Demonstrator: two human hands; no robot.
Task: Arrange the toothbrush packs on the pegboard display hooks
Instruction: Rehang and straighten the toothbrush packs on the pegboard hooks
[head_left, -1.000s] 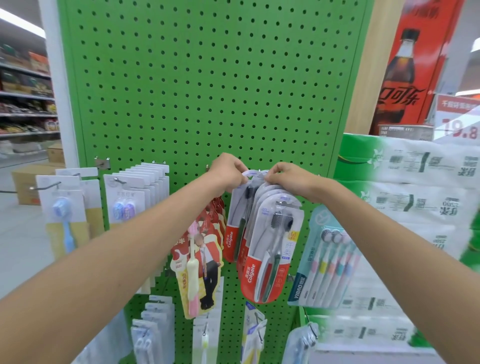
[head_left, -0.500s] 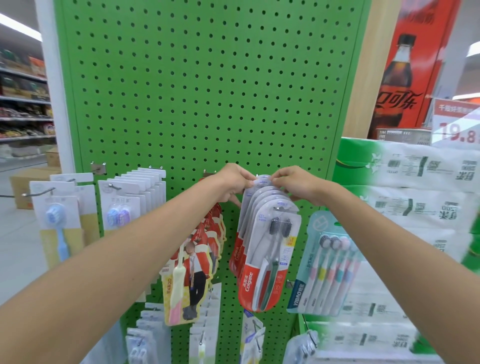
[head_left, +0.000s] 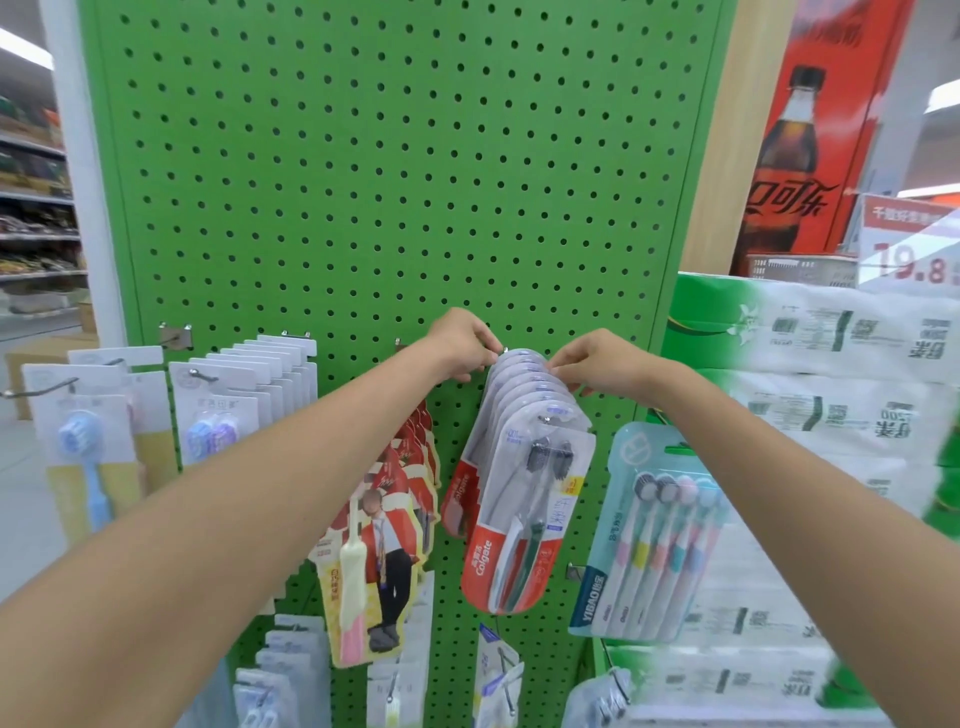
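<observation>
Head view: left hand (head_left: 461, 345), right hand (head_left: 597, 364) each pinch tops of toothbrush packs (head_left: 524, 467), probably squaring stack against pegboard (head_left: 363, 182)

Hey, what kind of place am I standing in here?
Most likely a supermarket: a green pegboard hung with Colgate toothbrush packs, a price sign reading 19.8, and stocked shelves at left.

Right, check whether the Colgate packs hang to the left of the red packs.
No, the Colgate packs hang on the hook to the right of the red packs.
</observation>
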